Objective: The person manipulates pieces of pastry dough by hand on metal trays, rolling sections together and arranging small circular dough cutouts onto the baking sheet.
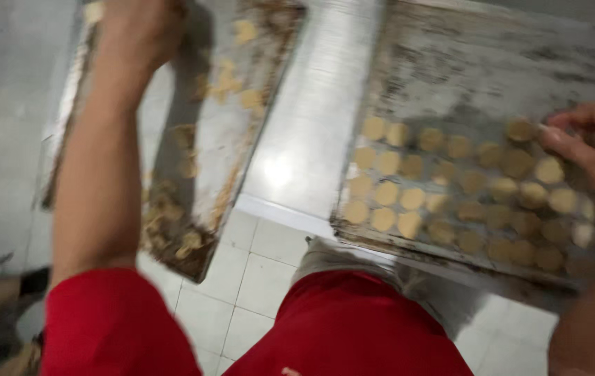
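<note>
Pale dough rounds (409,198), in rows on a steel baking tray (492,63); its long axis runs left to right along the steel table (311,125) edge. Right hand (590,150), fingers curled, pinches one round at the rows' far right end. Left hand (137,31) rests on a second, crumb-strewn tray (193,132) overhanging the tiled floor (242,278); grip blurred, cannot tell.
</note>
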